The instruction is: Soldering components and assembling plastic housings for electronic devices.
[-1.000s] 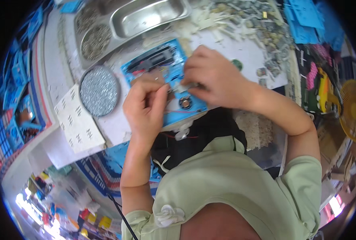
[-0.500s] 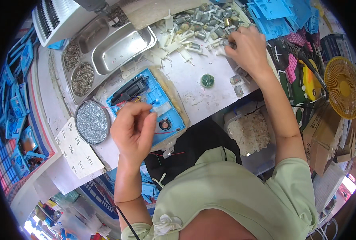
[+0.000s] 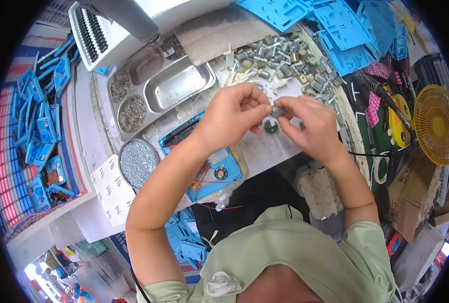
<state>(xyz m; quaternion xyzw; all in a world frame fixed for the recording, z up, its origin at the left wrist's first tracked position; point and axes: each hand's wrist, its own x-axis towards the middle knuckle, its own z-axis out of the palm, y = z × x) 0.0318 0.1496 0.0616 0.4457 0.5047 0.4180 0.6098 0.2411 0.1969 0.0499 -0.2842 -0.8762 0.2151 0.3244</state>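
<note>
A small grey metal motor (image 3: 277,111) is held between my two hands above the table. My right hand (image 3: 311,123) pinches it between thumb and fingers. The closed fingertips of my left hand (image 3: 240,112) meet it from the other side, with what lies under them partly hidden. Just below the fingers is a small round green tub (image 3: 271,127), partly covered. Left of my hands lies an open blue plastic housing (image 3: 229,178) with a round black speaker (image 3: 221,173) and thin red wires; my left forearm covers part of it.
Behind my hands spreads a heap of small motors (image 3: 290,60) and white plastic parts. A steel compartment tray (image 3: 212,76) and a round dish of metal bits (image 3: 138,162) stand to the left. Blue plastic panels (image 3: 335,30) pile at the back right, near a yellow fan (image 3: 434,123).
My right hand has come back from the heap toward me with a motor. My left hand has moved right and away from me, off the blue housing, to meet it. The view has shifted.
</note>
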